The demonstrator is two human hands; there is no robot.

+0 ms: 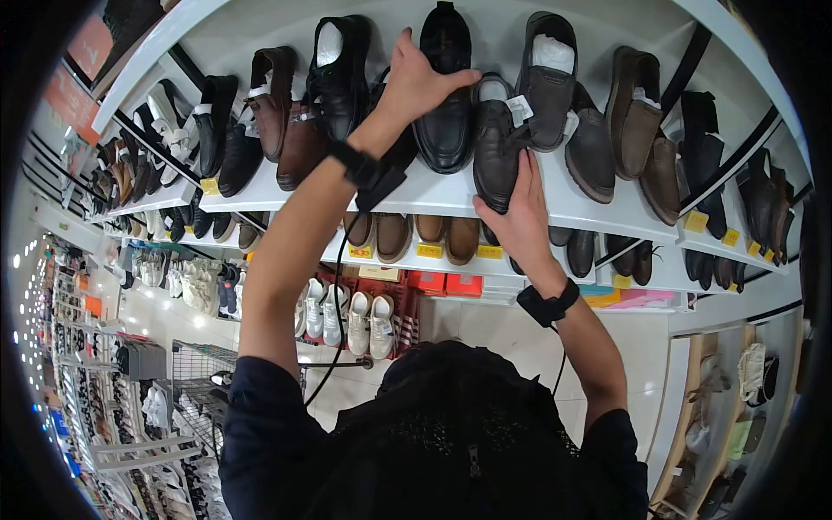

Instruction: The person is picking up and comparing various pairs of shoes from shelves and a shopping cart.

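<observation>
My left hand (420, 85) reaches over a black leather shoe (444, 130) on the white shelf. Its thumb lies across the shoe and the other fingers point up along the left side, spread apart. Next to it stands a dark brown loafer (497, 160) with white paper stuffing inside and a white tag (519, 108). My right hand (520, 212) holds this loafer near the toe, thumb on the left and fingers along the right side. A larger grey-brown loafer (548, 95) stands behind to the right.
More men's shoes line the shelf (347, 201), including a brown loafer (633, 113) and a black shoe (338, 82). Yellow price labels (429, 250) mark the lower shelf. White sneakers (371, 322) stand below. A wire cart (199, 373) is at lower left.
</observation>
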